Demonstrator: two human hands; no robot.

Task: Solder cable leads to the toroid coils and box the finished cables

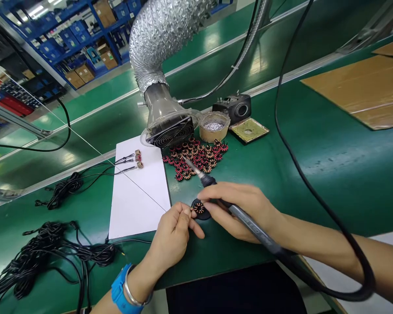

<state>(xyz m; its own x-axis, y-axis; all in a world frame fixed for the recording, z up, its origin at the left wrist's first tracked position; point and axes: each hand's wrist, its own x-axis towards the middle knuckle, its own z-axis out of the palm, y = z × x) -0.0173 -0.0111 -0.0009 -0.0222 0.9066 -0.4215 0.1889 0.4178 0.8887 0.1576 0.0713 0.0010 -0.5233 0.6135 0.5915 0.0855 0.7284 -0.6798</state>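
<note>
The left hand and right hand were ungloved, with short, plain nails. The left wrist carried a bright blue watch strap, broad and smooth, with a thin silver bangle just beside it on the hand's side. Both forearms ran bare to the frame's edge. Between them lay black fabric; whether it was an apron or trousers could not be told.

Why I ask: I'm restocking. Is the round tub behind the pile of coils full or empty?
Not empty: the tub holds a silvery mass just below its rim; its depth cannot be told.
</note>
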